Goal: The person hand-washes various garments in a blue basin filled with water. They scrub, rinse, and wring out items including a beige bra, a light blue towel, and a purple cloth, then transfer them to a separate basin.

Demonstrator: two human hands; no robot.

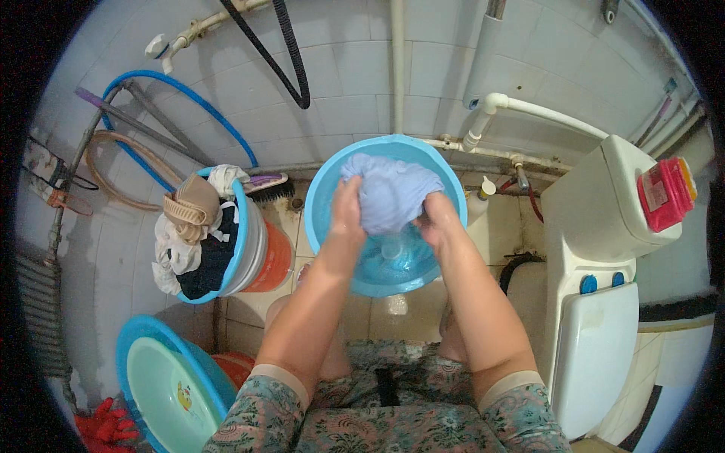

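A light blue cloth [389, 192], bunched and wet-looking, is held up over a round blue basin [321, 170] with water in its bottom. My left hand [347, 208] grips the cloth's left side, fingers partly hidden behind the fabric. At its lower right edge, my right hand [438, 219] has its fingers closed on the same cloth. Both forearms reach over the near rim of the basin. What kind of garment or cloth it is cannot be made out.
On the left, a blue-rimmed bucket [240, 234] is heaped with clothes [198, 241]; a scrub brush [270, 189] lies behind it. Nested basins [155, 377] and red gloves [106, 426] are nearer. Right stand a pump bottle [479, 200] and a white toilet [596, 332].
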